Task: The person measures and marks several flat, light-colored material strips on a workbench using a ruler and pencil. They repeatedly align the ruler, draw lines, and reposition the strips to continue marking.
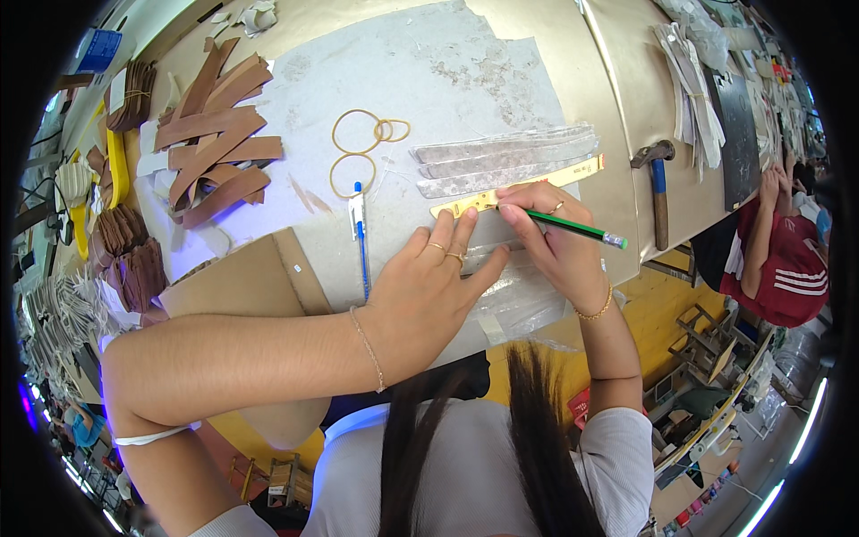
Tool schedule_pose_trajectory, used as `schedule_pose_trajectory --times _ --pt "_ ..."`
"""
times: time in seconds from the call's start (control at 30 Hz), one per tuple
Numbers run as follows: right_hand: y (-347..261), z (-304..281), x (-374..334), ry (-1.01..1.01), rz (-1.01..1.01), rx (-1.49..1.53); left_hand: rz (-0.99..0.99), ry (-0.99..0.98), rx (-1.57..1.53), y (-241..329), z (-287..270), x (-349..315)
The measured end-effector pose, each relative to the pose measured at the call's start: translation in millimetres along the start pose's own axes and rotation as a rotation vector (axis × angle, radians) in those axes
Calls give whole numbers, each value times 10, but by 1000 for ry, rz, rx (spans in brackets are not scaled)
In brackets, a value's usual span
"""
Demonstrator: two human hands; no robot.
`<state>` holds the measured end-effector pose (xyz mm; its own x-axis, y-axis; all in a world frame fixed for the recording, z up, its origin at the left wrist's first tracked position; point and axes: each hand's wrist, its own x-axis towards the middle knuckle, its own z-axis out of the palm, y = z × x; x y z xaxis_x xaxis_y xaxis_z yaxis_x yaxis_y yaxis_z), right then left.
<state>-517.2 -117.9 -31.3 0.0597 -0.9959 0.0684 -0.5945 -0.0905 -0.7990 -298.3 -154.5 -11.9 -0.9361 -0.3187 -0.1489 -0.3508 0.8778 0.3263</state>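
My right hand (562, 237) is closed round a green pencil (573, 226), its eraser end pointing right and its tip hidden by the fingers at a yellow ruler (577, 170). The ruler lies slanted across the sheet on the table. My left hand (428, 276) presses on the ruler's left end with its fingertips, the fingers spread. Just beyond the ruler lie several thin grey translucent strips (501, 154) side by side. More clear strips (514, 291) lie below my hands, partly covered by them.
Brown strips (228, 161) are heaped at the left, near bundled brown pieces (125, 242). Rubber bands (354, 132) and a blue-white pen (361, 233) lie on the grey sheet (358, 72). A hammer (659, 188) lies at the right. Another person in a red shirt (787, 259) is farther right.
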Motion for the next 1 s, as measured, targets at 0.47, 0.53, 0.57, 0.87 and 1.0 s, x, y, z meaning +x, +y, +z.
schedule_pose_trajectory --times 0.47,0.53,0.57,0.87,1.0 --pt "51 67 57 75 -139 -30 -6 61 -77 4 0 -6" --pt "78 43 21 61 -40 70 -2 74 -45 -10 10 2" --pt "74 -1 35 71 -101 -22 2 74 -47 -17 9 2" --pt "141 -45 22 42 -187 -465 -24 -26 -119 26 -200 -9" --pt "129 -73 26 -23 -172 -468 -72 32 -94 -14 -216 44"
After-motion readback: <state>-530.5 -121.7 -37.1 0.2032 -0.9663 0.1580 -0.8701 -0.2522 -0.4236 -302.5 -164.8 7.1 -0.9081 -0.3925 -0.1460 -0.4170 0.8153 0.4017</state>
